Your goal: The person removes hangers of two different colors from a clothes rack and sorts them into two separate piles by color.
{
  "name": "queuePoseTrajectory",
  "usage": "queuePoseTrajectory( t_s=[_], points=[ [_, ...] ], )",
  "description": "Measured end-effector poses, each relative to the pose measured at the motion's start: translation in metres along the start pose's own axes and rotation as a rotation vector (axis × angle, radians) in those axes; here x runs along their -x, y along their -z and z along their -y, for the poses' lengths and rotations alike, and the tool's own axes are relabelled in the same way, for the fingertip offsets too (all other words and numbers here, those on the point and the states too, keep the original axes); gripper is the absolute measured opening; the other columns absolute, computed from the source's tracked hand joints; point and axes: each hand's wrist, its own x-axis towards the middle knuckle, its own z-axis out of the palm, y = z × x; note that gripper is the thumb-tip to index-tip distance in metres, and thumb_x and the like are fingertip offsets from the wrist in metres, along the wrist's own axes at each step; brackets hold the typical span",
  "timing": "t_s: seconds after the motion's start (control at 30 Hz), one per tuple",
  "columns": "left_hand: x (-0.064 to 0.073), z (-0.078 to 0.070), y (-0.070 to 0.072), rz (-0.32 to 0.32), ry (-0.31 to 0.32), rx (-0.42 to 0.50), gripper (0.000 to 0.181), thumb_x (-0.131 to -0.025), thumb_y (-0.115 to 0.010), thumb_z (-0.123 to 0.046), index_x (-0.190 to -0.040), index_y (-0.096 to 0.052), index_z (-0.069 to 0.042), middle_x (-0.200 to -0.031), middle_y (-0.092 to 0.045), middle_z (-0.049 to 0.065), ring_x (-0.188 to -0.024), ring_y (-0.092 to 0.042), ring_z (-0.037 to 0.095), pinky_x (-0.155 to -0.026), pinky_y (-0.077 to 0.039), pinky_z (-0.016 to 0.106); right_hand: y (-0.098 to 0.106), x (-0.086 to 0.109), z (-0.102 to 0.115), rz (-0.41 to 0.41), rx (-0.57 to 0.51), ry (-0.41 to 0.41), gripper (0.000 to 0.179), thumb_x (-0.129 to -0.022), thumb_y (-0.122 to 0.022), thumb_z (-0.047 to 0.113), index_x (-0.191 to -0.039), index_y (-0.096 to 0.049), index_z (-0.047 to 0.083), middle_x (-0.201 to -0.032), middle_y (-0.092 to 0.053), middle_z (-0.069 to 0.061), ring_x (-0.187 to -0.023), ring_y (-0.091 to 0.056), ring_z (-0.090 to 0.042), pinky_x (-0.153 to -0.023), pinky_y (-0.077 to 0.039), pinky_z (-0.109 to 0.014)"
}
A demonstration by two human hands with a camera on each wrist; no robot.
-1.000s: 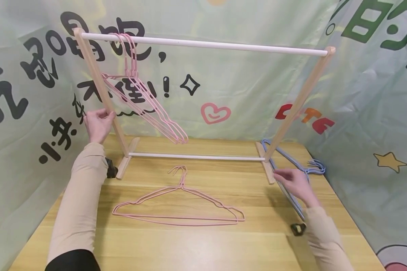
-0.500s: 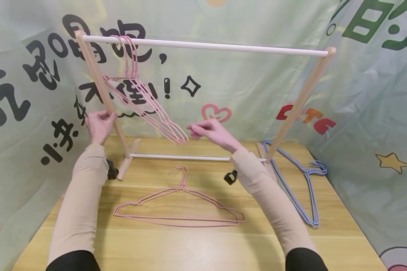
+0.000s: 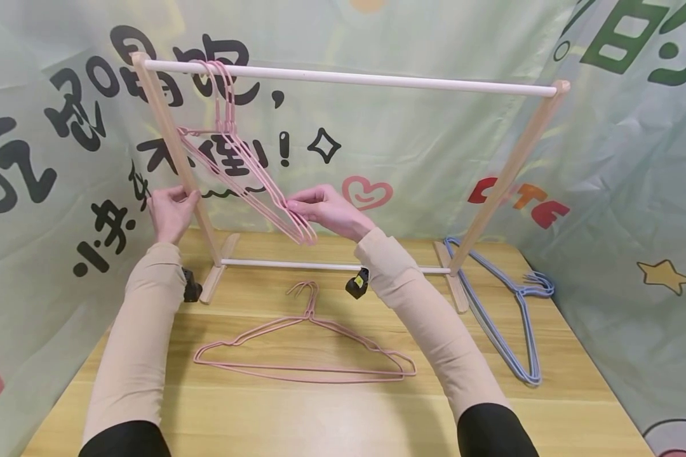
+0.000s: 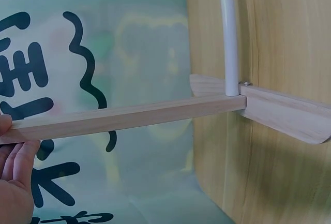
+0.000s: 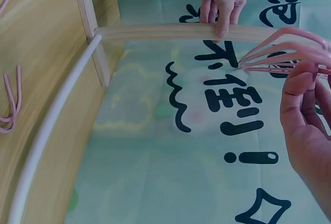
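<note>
Several pink wire hangers (image 3: 254, 168) hang by their hooks near the left end of the white top rod (image 3: 349, 78). My right hand (image 3: 334, 212) pinches the near ends of these hangers; in the right wrist view the right thumb and fingers (image 5: 302, 81) are right at the pink wires. My left hand (image 3: 173, 212) grips the wooden left post (image 3: 168, 130) of the rack about midway up. The left wrist view shows this post (image 4: 129, 118) between the left thumb and fingers. On the table below lie pink hangers (image 3: 309, 315), overlapping, hooks toward the rack.
Blue hangers (image 3: 523, 324) lie stacked at the right, by the rack's right foot (image 3: 459, 295). A white lower rod (image 3: 297, 264) runs between the feet. The wooden table (image 3: 263, 419) ends at a printed cloth backdrop (image 3: 429, 165).
My right hand has moved left from beside the blue hangers to the hanging pink hangers and taken hold of their ends. My left hand has stayed on the post.
</note>
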Motion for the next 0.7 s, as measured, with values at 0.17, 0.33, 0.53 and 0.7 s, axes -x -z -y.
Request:
queuePoseTrajectory(
  t_s=[0.17,0.33,0.53,0.7],
  points=[
    [-0.0011,0.0011,-0.0002,0.005,0.006,0.01,0.034,-0.091,-0.07,-0.022,-0.118,-0.073,-0.002,-0.116,-0.069,0.023,-0.129,-0.055,0.03,-0.114,-0.033,0.04,-0.0007,0.0,0.0006,-0.006,-0.028,0.007,0.036,-0.099,-0.052,-0.007,-0.13,-0.05,-0.023,-0.086,-0.075,0.005,-0.078,-0.067,-0.006,-0.082,-0.053,-0.023],
    [-0.0008,0.0017,-0.0003,0.005,0.007,0.005,0.033,-0.091,-0.069,-0.021,-0.118,-0.073,-0.002,-0.116,-0.069,0.023,-0.126,-0.059,0.031,-0.112,-0.037,0.04,-0.0015,0.0001,0.0014,-0.033,-0.024,0.008,0.035,-0.097,-0.054,-0.007,-0.128,-0.053,-0.023,-0.082,-0.075,0.003,-0.071,-0.064,-0.007,-0.073,-0.052,-0.022],
    [-0.0007,0.0014,-0.0005,0.001,0.001,-0.004,0.033,-0.091,-0.069,-0.022,-0.117,-0.074,-0.002,-0.114,-0.07,0.024,-0.122,-0.062,0.03,-0.11,-0.04,0.039,-0.0023,-0.0002,0.0022,-0.071,0.008,0.016,0.033,-0.096,-0.057,-0.005,-0.124,-0.057,-0.022,-0.078,-0.074,0.003,-0.066,-0.061,-0.009,-0.066,-0.049,-0.02],
    [-0.0009,0.0006,-0.0007,0.001,0.003,-0.002,0.032,-0.091,-0.07,-0.021,-0.117,-0.074,-0.002,-0.114,-0.07,0.022,-0.121,-0.063,0.03,-0.11,-0.04,0.038,-0.002,-0.001,0.0012,-0.092,0.042,0.028,0.031,-0.095,-0.06,-0.003,-0.12,-0.061,-0.02,-0.076,-0.073,0.002,-0.065,-0.059,-0.012,-0.063,-0.047,-0.02]
  ],
)
